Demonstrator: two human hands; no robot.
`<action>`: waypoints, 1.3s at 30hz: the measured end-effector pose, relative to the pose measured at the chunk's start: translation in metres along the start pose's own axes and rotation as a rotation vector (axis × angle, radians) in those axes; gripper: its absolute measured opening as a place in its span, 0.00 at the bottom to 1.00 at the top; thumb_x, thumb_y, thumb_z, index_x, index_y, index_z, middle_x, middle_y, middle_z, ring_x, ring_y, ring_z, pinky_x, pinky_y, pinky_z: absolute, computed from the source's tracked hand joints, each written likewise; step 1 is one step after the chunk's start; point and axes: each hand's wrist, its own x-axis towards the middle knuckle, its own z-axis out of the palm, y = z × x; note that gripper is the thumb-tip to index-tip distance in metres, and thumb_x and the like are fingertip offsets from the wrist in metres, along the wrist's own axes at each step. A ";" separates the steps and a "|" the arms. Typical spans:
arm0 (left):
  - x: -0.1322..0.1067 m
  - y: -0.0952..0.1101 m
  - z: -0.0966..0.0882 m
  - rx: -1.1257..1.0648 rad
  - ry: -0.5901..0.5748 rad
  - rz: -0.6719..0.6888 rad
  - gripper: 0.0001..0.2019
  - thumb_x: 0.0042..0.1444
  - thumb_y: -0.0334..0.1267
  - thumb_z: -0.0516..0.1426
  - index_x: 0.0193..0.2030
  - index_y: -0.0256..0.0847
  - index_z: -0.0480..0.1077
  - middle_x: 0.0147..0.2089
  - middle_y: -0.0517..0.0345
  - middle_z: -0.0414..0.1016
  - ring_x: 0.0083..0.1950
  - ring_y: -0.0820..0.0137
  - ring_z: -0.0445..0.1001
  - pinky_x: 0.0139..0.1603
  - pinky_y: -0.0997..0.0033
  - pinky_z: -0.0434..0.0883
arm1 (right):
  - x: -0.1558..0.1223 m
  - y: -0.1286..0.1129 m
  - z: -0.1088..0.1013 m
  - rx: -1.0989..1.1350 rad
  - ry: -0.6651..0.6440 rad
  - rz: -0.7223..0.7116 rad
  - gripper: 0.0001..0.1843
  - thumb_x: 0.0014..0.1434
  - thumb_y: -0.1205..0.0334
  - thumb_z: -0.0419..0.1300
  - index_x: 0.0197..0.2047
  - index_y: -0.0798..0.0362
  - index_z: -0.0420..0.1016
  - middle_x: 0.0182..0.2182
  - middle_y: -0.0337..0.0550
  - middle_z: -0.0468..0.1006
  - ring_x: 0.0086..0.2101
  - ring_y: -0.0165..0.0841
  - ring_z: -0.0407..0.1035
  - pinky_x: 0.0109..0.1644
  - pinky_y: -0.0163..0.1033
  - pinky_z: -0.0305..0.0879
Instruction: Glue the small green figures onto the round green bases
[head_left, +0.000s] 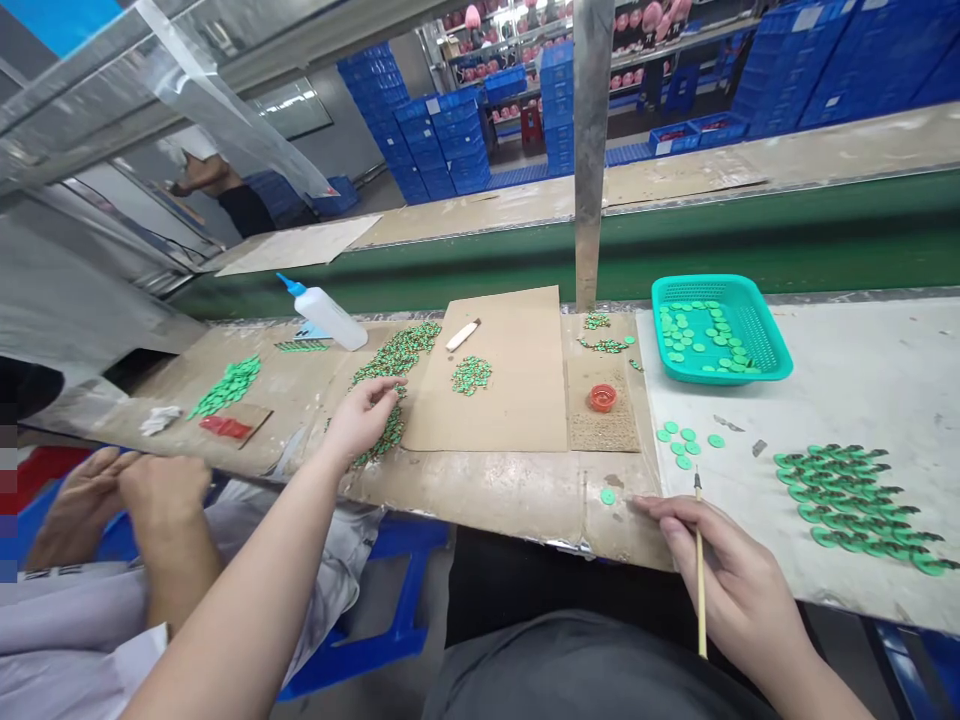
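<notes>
My left hand [364,418] is over a long heap of small green-and-brown pieces [401,355], thumb and forefinger brought together at the tips. Whether a piece sits between them is too small to tell. My right hand [724,565] grips a thin brush [701,590] with a pale wooden handle and dark tip pointing up. Just left of its fingertips, a single green disc [607,496] lies on the table. Several loose green discs [688,435] are beyond that hand. To its right stand rows of green discs with dark pieces attached [855,510].
A teal basket [780,365] holds green discs. A small red cup [602,398] sits on cardboard. A smaller heap [472,375] and a white-handled tool [463,335] rest on a cardboard sheet [517,420]. Left are a glue bottle [330,318] and a co-worker's hands [161,490].
</notes>
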 end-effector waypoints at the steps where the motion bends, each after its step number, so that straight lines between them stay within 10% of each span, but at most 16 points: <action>1: 0.001 0.003 -0.001 -0.035 0.003 -0.026 0.21 0.78 0.58 0.67 0.56 0.39 0.80 0.51 0.53 0.84 0.50 0.64 0.83 0.56 0.56 0.85 | 0.000 0.000 0.000 -0.005 0.001 0.003 0.10 0.83 0.53 0.65 0.54 0.42 0.90 0.52 0.49 0.96 0.51 0.47 0.93 0.56 0.50 0.94; 9: -0.032 0.067 -0.002 -0.414 -0.047 -0.044 0.37 0.54 0.73 0.77 0.54 0.40 0.86 0.39 0.52 0.83 0.34 0.70 0.74 0.32 0.70 0.71 | 0.013 -0.015 0.000 0.029 0.043 -0.027 0.10 0.82 0.56 0.66 0.53 0.41 0.91 0.48 0.45 0.96 0.47 0.43 0.94 0.53 0.44 0.93; 12: -0.068 0.103 0.028 -0.550 -0.150 0.015 0.37 0.45 0.72 0.81 0.47 0.41 0.90 0.30 0.53 0.78 0.30 0.71 0.70 0.28 0.69 0.69 | 0.023 -0.043 0.003 0.121 -0.013 0.004 0.11 0.81 0.58 0.66 0.48 0.44 0.92 0.42 0.44 0.95 0.41 0.40 0.93 0.47 0.40 0.90; 21: -0.165 0.188 0.119 -0.850 -0.492 0.146 0.15 0.57 0.58 0.82 0.42 0.52 0.94 0.37 0.50 0.87 0.30 0.71 0.81 0.29 0.77 0.79 | 0.054 -0.092 0.021 0.813 -0.177 0.502 0.17 0.66 0.48 0.82 0.42 0.50 0.87 0.30 0.38 0.87 0.32 0.32 0.82 0.39 0.36 0.81; 28: -0.179 0.194 0.139 -0.928 -0.469 0.070 0.17 0.57 0.59 0.82 0.43 0.51 0.94 0.36 0.48 0.88 0.27 0.70 0.81 0.26 0.78 0.79 | 0.042 -0.089 0.012 0.805 -0.147 0.557 0.17 0.70 0.47 0.78 0.39 0.49 0.82 0.29 0.38 0.86 0.30 0.31 0.78 0.38 0.36 0.79; 31: -0.178 0.190 0.147 -0.921 -0.437 0.093 0.17 0.58 0.59 0.82 0.42 0.51 0.94 0.37 0.50 0.88 0.28 0.72 0.80 0.28 0.77 0.79 | 0.037 -0.078 0.003 0.640 -0.146 0.457 0.10 0.74 0.52 0.71 0.52 0.49 0.85 0.38 0.43 0.91 0.38 0.36 0.85 0.44 0.41 0.83; 36: -0.168 0.176 0.153 -0.882 -0.394 0.046 0.24 0.55 0.67 0.81 0.43 0.49 0.93 0.29 0.53 0.83 0.26 0.72 0.77 0.26 0.76 0.76 | 0.033 -0.055 -0.030 0.153 -0.160 0.193 0.36 0.73 0.70 0.60 0.82 0.48 0.70 0.70 0.55 0.88 0.63 0.43 0.86 0.66 0.52 0.84; 39: -0.155 0.166 0.152 -0.802 -0.354 0.049 0.29 0.54 0.71 0.80 0.43 0.47 0.93 0.29 0.53 0.84 0.27 0.70 0.79 0.26 0.74 0.77 | 0.034 -0.046 -0.039 0.056 -0.171 0.154 0.26 0.81 0.67 0.55 0.77 0.47 0.73 0.62 0.51 0.92 0.51 0.38 0.88 0.56 0.46 0.85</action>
